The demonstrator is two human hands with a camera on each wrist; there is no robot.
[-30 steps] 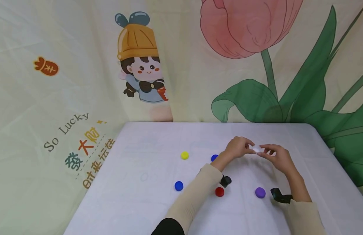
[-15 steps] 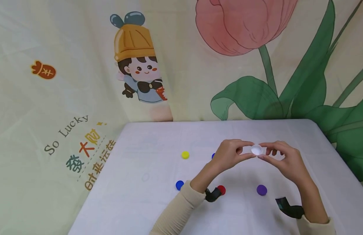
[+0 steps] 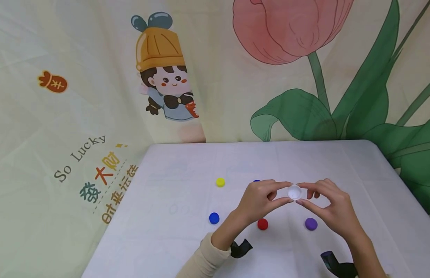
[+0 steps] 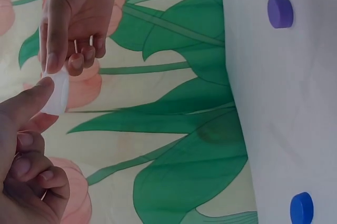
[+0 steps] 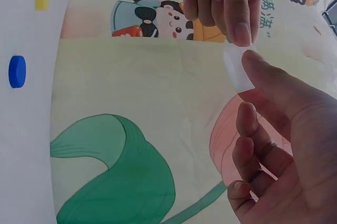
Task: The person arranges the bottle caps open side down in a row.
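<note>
Both hands hold one small white round cap (image 3: 294, 192) above the table, its hollow-looking face turned toward the head camera. My left hand (image 3: 260, 199) pinches its left edge between thumb and index finger. On the opposite edge, my right hand (image 3: 331, 206) pinches it the same way, other fingers loosely bent. In the left wrist view the white cap (image 4: 57, 95) appears edge-on between the two thumbs. The right wrist view also has the cap (image 5: 239, 68) between the fingertips of both hands.
On the white table (image 3: 159, 239) lie round caps: yellow (image 3: 220, 182), blue (image 3: 214, 218), red (image 3: 262, 224), purple (image 3: 311, 224), and another blue cap (image 3: 257, 180) mostly hidden behind the left hand. A printed cloth (image 3: 221, 77) hangs behind.
The hands have come nearer with the white cap, lower in the head view and slightly left. Its face has turned toward the head camera. The caps on the table stay put.
</note>
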